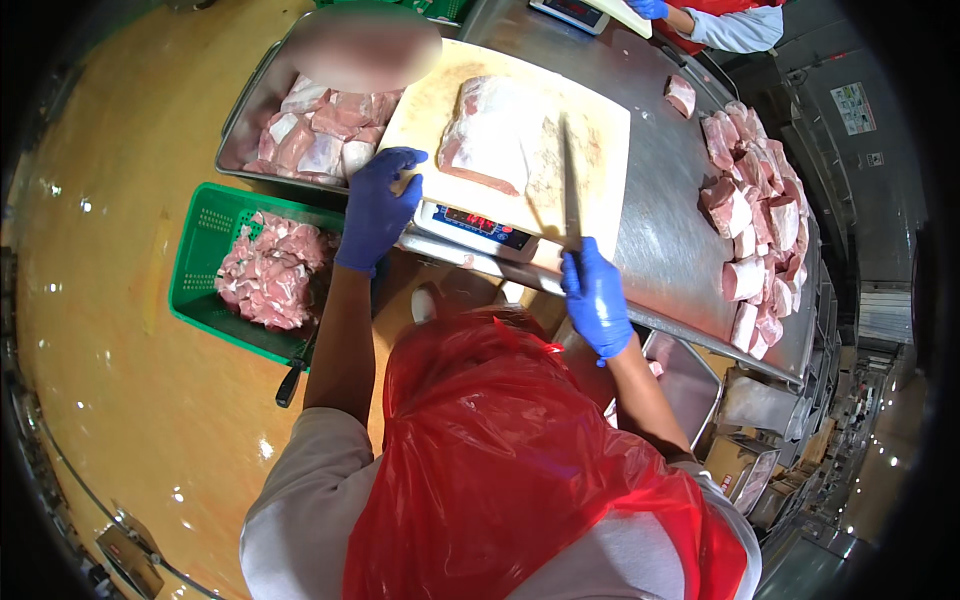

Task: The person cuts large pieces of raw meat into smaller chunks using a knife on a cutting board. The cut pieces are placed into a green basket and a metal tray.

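Observation:
My right hand, in a blue glove, is closed round the handle of a long knife. The blade points away from me, over the right part of a pale cutting board. A large slab of raw meat with a white fat side lies on the board, left of the blade and apart from it. My left hand, also blue-gloved, is at the board's near left corner, thumb and forefinger apart, with nothing visible between them. A digital scale shows under the board's near edge.
Left of the board, a metal tub holds meat chunks; nearer stands a green crate of trimmings. Many cut meat pieces lie along the right of the steel table. Another person's gloved hand is at the far side.

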The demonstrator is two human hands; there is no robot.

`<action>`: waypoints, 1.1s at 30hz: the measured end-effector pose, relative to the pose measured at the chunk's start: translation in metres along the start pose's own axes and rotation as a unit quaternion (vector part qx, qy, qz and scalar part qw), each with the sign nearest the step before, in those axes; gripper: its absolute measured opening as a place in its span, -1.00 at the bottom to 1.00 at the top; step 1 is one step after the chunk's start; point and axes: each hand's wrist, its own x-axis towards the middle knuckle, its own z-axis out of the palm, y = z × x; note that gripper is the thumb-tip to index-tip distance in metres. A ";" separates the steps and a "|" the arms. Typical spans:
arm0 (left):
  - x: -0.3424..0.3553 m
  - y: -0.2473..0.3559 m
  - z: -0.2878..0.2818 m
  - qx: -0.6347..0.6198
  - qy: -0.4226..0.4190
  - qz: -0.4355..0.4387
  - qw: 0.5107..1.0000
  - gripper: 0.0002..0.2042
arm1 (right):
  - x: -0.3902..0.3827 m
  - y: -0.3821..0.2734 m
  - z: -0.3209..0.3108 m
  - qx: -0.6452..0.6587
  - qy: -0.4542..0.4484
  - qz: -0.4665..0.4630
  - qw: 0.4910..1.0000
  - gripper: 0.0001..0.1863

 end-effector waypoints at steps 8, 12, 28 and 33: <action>0.001 0.009 0.018 0.002 0.023 0.096 0.995 -0.70 | 0.055 -0.051 0.052 -0.102 -0.075 -0.079 0.989 -0.82; 0.001 -0.008 0.042 0.025 0.073 0.132 0.988 -0.74 | 0.086 -0.072 0.075 -0.153 -0.079 -0.086 0.981 -0.81; -0.016 -0.002 0.024 -0.032 0.206 -0.134 0.969 -0.80 | 0.029 -0.057 -0.070 -0.335 -0.335 -0.064 0.879 -0.71; -0.008 0.011 0.050 0.101 0.129 0.022 0.986 -0.85 | 0.047 -0.081 -0.022 -0.234 -0.198 -0.123 0.944 -0.70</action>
